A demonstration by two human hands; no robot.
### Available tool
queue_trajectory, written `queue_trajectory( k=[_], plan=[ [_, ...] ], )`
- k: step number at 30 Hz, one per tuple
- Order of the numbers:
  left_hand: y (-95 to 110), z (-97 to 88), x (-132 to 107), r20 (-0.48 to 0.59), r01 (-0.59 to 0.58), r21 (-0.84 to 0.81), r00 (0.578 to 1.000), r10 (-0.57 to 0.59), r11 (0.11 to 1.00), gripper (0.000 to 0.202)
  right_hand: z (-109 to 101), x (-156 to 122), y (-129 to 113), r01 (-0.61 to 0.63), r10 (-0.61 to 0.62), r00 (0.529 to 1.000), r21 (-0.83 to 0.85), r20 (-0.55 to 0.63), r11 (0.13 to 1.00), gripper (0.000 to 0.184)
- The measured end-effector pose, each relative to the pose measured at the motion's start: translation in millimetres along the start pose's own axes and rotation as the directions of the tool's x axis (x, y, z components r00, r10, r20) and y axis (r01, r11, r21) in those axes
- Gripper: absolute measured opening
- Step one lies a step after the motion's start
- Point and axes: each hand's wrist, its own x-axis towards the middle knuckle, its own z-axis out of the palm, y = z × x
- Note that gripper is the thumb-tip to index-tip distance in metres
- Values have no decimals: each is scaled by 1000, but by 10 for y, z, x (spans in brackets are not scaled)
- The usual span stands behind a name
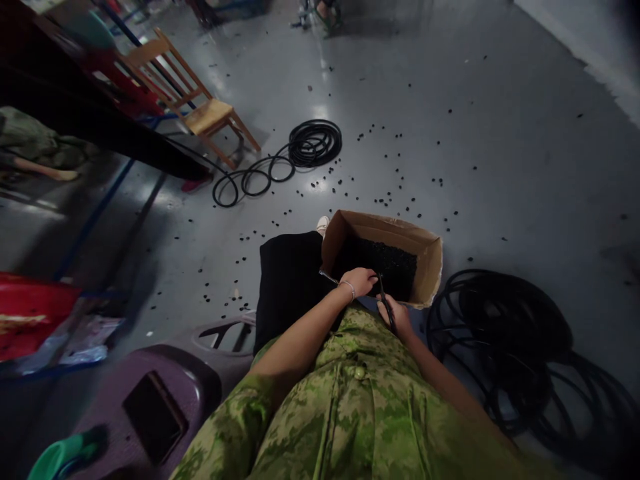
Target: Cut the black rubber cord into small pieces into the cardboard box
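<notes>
I sit over an open cardboard box (431, 263) filled with small black pieces (387, 263). My left hand (359, 281), a bracelet on its wrist, is closed at the box's near edge; a thin metal part sticks out to its left, and I cannot name what it holds. My right hand (396, 315) is closed round a thin black hose end (381, 288) that points up toward the left hand. Both hands are close together above my lap.
A big heap of black hose (505, 333) lies on the floor right of the box. Another hose coil (314, 143) lies ahead near a wooden chair (200, 107). Small black pieces (395, 175) are scattered over the grey floor. A purple stool (160, 400) stands at lower left.
</notes>
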Motion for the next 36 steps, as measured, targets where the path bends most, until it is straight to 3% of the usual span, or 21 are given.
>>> queue_trajectory(
  k=[11,17,26,36],
  plan=[
    [-8,21,32,-3,25,34,1000,-25,999,36,48,55,36,0,-1,1000,51,25,999,41],
    [16,-7,-9,-20,38,42,999,-37,998,35,29,34,-16,-66,64,997,61,33,996,39],
    [45,8,-27,1,-50,82,999,50,995,33,2,-28,-85,-134,134,991,47,2,990,43],
    [34,37,-1,-8,-18,86,1000,18,996,33,71,27,-7,-109,109,994,-7,-10,994,39]
  ],
)
